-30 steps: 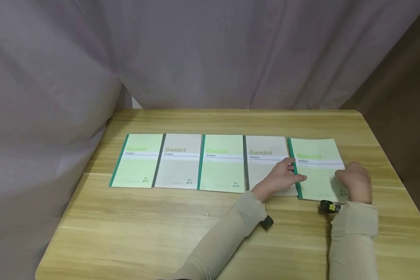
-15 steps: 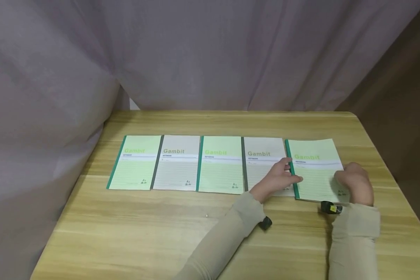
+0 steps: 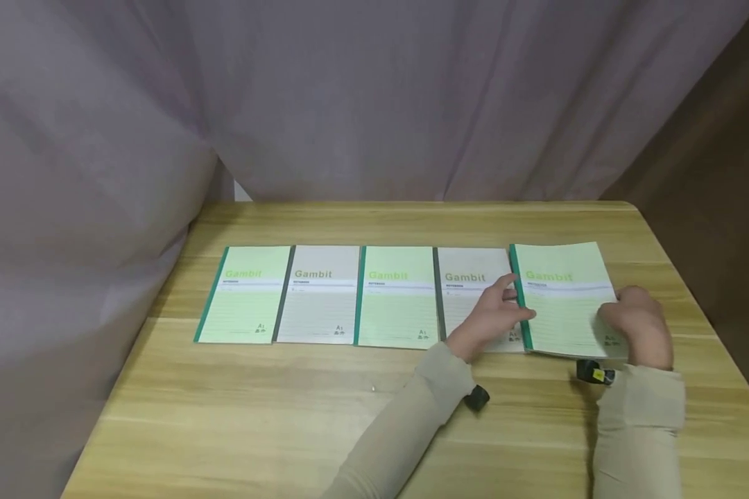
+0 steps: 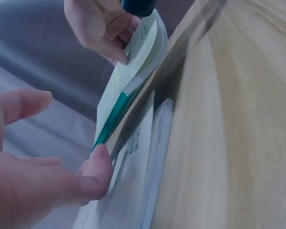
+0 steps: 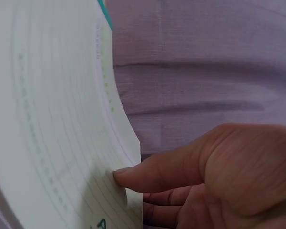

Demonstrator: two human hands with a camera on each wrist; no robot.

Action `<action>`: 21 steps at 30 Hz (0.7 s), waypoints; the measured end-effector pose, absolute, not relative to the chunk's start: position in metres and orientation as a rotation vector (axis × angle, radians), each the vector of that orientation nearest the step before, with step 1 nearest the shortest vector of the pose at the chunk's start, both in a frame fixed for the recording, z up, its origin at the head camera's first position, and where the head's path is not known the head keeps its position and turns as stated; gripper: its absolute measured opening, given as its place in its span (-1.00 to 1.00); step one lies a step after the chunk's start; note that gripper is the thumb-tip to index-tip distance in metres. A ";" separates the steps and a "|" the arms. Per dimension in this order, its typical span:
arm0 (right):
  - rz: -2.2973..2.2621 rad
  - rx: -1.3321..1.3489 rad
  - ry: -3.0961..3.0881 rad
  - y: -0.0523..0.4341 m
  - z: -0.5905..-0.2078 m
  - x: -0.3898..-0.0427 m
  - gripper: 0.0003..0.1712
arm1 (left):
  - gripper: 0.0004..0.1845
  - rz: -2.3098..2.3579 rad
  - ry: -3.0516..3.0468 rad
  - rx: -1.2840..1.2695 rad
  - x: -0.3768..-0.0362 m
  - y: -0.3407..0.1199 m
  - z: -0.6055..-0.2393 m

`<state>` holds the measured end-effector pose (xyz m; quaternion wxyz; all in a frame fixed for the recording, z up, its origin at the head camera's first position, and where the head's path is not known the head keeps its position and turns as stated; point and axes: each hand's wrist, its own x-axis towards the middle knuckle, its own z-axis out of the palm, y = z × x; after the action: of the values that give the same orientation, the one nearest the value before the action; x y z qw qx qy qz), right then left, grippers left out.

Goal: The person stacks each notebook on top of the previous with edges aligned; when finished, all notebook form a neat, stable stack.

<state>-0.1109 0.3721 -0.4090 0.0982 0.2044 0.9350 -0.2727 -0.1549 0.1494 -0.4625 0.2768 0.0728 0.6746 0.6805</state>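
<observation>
At the right end of a row of notebooks is a green-covered notebook [image 3: 564,312] with a dark green spine. My right hand [image 3: 638,326] pinches its right edge, thumb on the cover and fingers underneath. In the left wrist view this notebook [image 4: 126,76] is bowed and raised above the table. My left hand [image 3: 489,315] is at its spine with fingers spread, over the lower part of a grey-white notebook [image 3: 474,263]. One left fingertip [image 4: 99,167] is right at the spine's lower end.
Leftward in the row lie a green notebook [image 3: 396,312], a grey-white notebook [image 3: 320,312] and another green notebook [image 3: 243,312], side by side. They lie on a wooden table [image 3: 256,416] with a grey curtain [image 3: 349,104] behind it.
The rightmost green notebook has risen off the table and bowed slightly, held at its right edge. My left hand has stayed by its spine; the other notebooks have kept their places.
</observation>
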 end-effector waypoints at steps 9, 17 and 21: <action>-0.838 0.628 2.743 0.364 -0.406 -0.113 -0.46 | -0.22 2.025 1.602 0.108 -0.160 0.142 -0.464; -0.842 0.488 2.848 0.354 -0.401 -0.117 -0.47 | -0.34 2.068 1.585 0.090 -0.166 0.132 -0.466; -0.876 0.441 2.858 0.350 -0.399 -0.118 -0.49 | -0.38 2.106 1.582 0.077 -0.169 0.129 -0.465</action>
<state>-0.1177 0.3495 -0.3990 0.0598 0.1456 0.9442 -0.2894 -0.1689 0.1292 -0.4645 0.2509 0.0284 0.5811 0.7737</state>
